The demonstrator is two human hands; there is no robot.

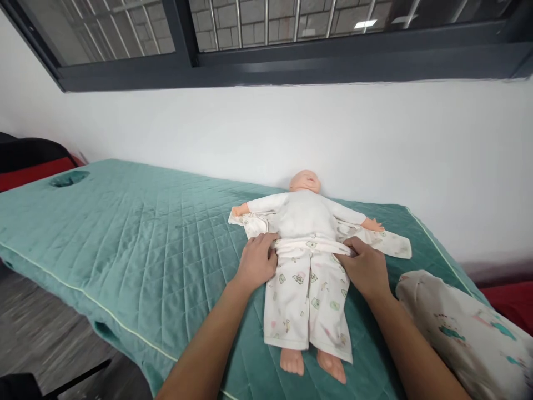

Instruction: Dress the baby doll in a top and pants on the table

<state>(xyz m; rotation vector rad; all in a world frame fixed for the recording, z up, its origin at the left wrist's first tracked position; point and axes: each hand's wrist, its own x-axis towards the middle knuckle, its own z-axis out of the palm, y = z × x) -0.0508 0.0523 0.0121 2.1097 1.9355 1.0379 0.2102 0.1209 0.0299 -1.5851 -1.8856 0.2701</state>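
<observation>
The doll [306,216] lies on its back just right of the frame's middle, between the two hands. The left hand [258,258] pinches one side of the waistband of the printed pants [310,294]; the right hand [368,266] grips the other side, so the hands are apart with the pants spanning them. The waistband sits at the doll's waist, below its white shirt [291,208].

A wide stretch of the green bed [145,239] runs from the left hand to the frame's left side, its near edge slanting across the lower left. The wall [250,128] rises just beyond the doll's head. At lower right, a printed bundle [470,328] lies near the right forearm, leaving less room there.

The doll's long axis runs nearly straight up the frame, head toward the top, bare feet [292,361] toward the bottom. Its arms spread sideways over a printed jacket [395,244].
</observation>
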